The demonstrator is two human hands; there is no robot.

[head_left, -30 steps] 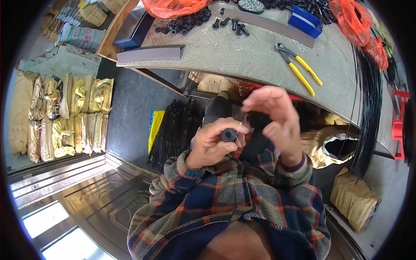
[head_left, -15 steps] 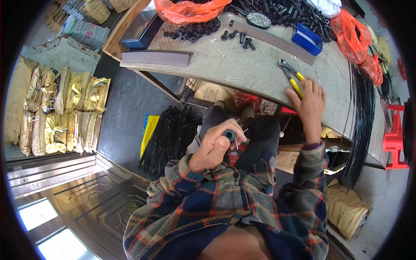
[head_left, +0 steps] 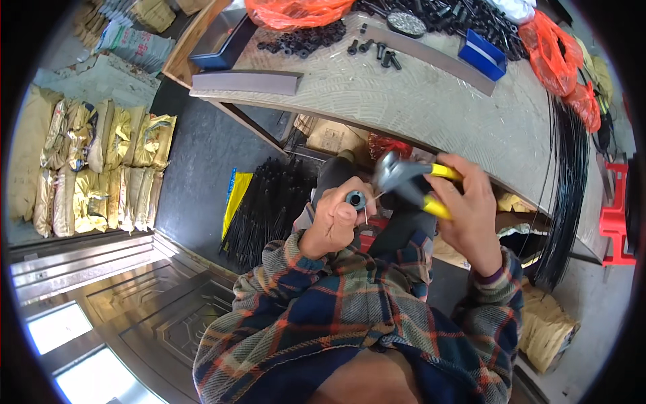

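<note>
My left hand (head_left: 334,219), above my lap, is closed round a dark cylindrical piece with a round hollow end (head_left: 356,199); the rest of it is hidden by my fingers. Thin pale wire ends (head_left: 367,215) stick out beside it. In my right hand (head_left: 469,214) are yellow-handled pliers (head_left: 407,176), held with the handles spread. Their metal head, smeared by motion, points left, just above and beside the wire ends. Whether the jaws touch a wire I cannot tell.
The worktable (head_left: 417,111) carries loose black bolts (head_left: 385,56), dark nuts (head_left: 303,42), a blue tray (head_left: 483,56) and orange-red bags (head_left: 548,54). A bundle of black wires (head_left: 568,195) hangs over its right side. Black rods (head_left: 269,212) stand on the floor, left of my legs.
My right hand has picked the pliers up off the table and brought them down and left to my left hand. The left hand has kept its hold on the dark piece.
</note>
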